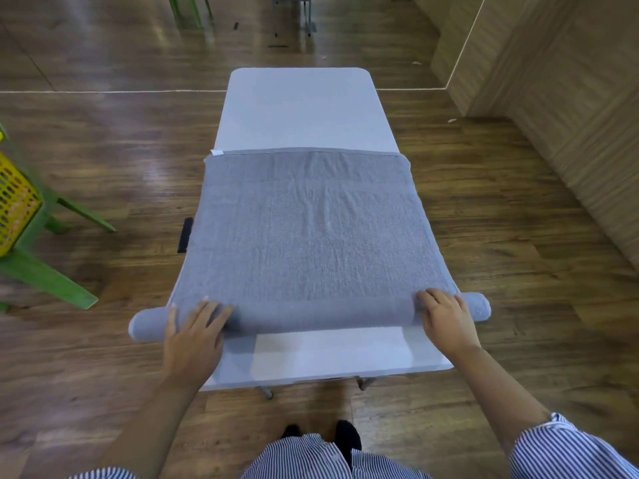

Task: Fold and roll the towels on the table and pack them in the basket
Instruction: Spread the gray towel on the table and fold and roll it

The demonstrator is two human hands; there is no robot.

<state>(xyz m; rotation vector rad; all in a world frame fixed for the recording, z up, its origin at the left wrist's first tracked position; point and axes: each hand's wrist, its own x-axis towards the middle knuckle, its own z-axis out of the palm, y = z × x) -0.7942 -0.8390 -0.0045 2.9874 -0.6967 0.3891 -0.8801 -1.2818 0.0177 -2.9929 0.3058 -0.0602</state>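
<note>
Left hand [193, 335] and right hand [446, 319] press, fingers loosely curved, on the rolled near end of the grey towel [307, 229] spread across the white table [301, 108]. Terry looks soft, limp, light; likely best handled near both roll ends to keep it even. Yellow basket [14, 205] sits well left.

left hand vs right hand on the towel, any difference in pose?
The left hand lies flatter, fingers stretched forward and slanted toward the middle of the towel; the right hand has its fingers more bent over the roll. The left hand sits inward of its roll end, while the right hand sits closer to the other end. Both rest on top of the rolled near edge.
</note>
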